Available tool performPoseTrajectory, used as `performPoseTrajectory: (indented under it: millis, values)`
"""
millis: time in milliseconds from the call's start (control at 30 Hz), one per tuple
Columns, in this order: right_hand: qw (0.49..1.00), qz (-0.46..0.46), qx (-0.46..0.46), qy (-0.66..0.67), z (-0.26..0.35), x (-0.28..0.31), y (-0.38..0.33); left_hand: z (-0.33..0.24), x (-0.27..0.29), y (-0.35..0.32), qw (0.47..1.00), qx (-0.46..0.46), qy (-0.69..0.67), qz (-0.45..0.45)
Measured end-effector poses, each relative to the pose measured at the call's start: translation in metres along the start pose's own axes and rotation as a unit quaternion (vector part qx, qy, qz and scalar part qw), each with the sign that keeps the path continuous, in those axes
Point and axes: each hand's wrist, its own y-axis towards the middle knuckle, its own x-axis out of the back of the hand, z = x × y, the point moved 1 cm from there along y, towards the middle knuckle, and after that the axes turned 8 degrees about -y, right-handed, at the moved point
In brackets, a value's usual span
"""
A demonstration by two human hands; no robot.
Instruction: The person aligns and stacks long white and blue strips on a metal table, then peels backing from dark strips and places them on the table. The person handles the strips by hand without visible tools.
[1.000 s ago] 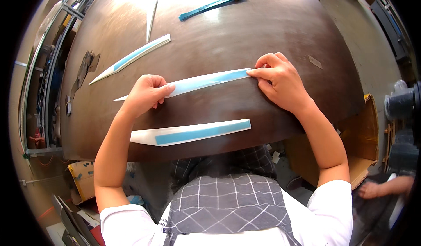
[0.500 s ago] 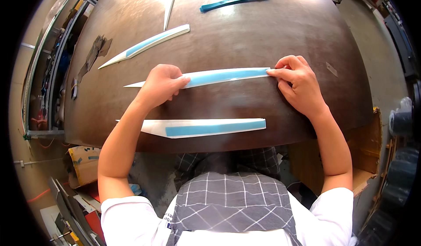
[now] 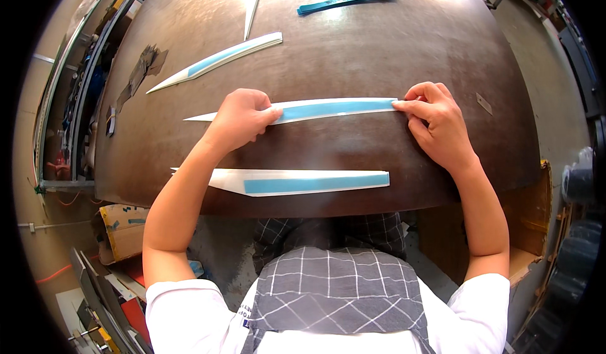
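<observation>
A long white tapered strip with a light blue band (image 3: 341, 108) stretches between my hands above the brown table. My left hand (image 3: 243, 117) pinches it partway along, with its white pointed end sticking out to the left. At the square right end, my right hand (image 3: 435, 117) grips the corner between thumb and fingertips. Nearer to me lies a similar white strip with a blue band (image 3: 315, 183), close to the table's front edge; my left forearm covers part of its pointed end. Farther off rests a stack of like strips (image 3: 230, 57), its point toward the left.
At the back lie a bundle of shiny blue strips (image 3: 347, 1) tied in the middle and a thin white piece (image 3: 254, 6). Dark scraps (image 3: 142, 70) sit at the table's left. A metal shelf (image 3: 82, 95) stands left, a cardboard box (image 3: 533, 228) at the lower right.
The whole view has shifted slightly, so the table's things appear a little to the right. Both hands keep their grip on the strip.
</observation>
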Motion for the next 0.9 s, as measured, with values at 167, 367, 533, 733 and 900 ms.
performPoseTrajectory:
  millis: [167,367,533,733,900]
  values:
    - [1.0,-0.001,0.003,-0.002,0.001,0.0,0.0,0.002,0.005,-0.001,0.996,-0.042,0.065,-0.036]
    - [1.0,-0.001,0.001,0.006,0.001,-0.001,0.0,-0.013,0.01,-0.025,0.942,-0.145,0.262,-0.154]
    - [1.0,-0.01,0.009,0.002,0.002,-0.002,0.001,-0.009,-0.026,-0.039,0.879,-0.393,0.265,-0.052]
    - [1.0,0.008,0.014,-0.022,0.049,-0.001,0.001,-0.003,-0.044,-0.044,0.89,-0.352,0.288,-0.026]
    - [0.993,0.081,0.069,0.046,0.118,-0.038,0.008,-0.004,-0.047,-0.044,0.9,-0.356,0.25,-0.026]
